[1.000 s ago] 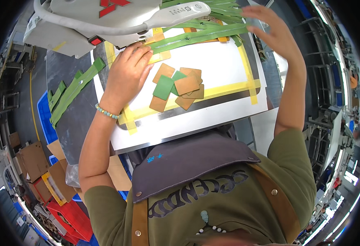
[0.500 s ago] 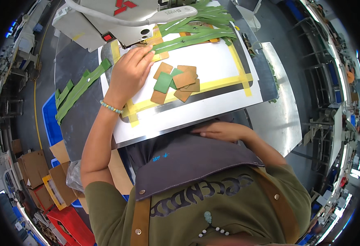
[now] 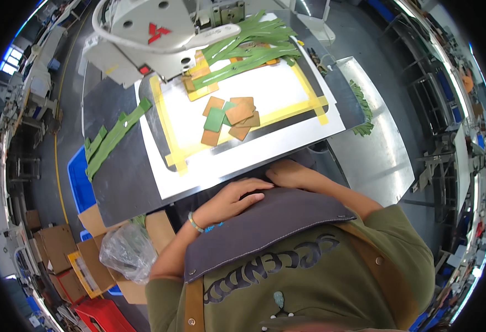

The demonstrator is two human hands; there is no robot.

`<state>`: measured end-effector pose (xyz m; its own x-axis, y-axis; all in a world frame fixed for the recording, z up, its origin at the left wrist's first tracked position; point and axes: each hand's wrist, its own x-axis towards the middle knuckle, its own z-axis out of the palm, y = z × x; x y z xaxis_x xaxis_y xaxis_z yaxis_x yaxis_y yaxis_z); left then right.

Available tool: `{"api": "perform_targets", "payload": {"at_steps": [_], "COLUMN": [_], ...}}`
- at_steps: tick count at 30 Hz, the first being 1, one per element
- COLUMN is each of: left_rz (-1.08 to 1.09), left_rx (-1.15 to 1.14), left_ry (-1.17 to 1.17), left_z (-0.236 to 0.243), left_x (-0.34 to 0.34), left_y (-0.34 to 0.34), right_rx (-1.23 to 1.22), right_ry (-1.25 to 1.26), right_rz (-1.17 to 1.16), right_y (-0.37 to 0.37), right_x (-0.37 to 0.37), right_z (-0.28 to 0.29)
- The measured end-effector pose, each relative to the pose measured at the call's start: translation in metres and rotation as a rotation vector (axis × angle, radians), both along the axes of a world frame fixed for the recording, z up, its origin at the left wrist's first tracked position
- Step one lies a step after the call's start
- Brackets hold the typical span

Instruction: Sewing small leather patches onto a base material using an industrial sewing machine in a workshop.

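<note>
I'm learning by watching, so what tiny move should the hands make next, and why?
Maybe lift the left hand and lay it on the front green strip, at its end near the white machine. That seems sensible because the left hand rests on the dark apron, the right hand is down beside it, and neither touches the strip.

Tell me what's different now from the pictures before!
The left hand let go of the green zipper strip and came back to the dark apron. The right hand came back from near the strip's far end and is now beside the left. The strip and the green and brown patches stayed put.
</note>
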<state>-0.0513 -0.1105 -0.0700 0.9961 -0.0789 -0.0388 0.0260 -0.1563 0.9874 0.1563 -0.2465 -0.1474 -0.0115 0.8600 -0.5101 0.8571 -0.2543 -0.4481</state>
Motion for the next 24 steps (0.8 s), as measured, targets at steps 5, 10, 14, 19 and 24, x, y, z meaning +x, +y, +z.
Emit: {"api": "perform_targets", "payload": {"at_steps": [5, 10, 14, 19, 24], "left_rz": [0.196, -0.008, -0.029, 0.044, 0.114], "left_rx": [0.315, 0.832, 1.053, 1.043, 0.989], "left_ry": [0.133, -0.058, -0.180, -0.161, -0.233], "left_z": [-0.051, -0.079, -0.093, -0.095, -0.083], "left_x": [0.006, 0.026, 0.027, 0.025, 0.024], "left_y": [-0.002, 0.002, 0.003, -0.004, -0.008], "right_rx": [-0.240, -0.217, -0.101, -0.023, 0.090], "right_ry": [-0.097, -0.190, -0.056, 0.119, 0.208], "right_rz": [-0.106, -0.183, -0.154, -0.209, -0.292], "right_y": [0.015, 0.023, 0.014, 0.011, -0.001], "right_x": [-0.010, -0.015, -0.005, 0.001, -0.002], "right_z": [-0.011, -0.026, -0.026, -0.031, -0.024]}}
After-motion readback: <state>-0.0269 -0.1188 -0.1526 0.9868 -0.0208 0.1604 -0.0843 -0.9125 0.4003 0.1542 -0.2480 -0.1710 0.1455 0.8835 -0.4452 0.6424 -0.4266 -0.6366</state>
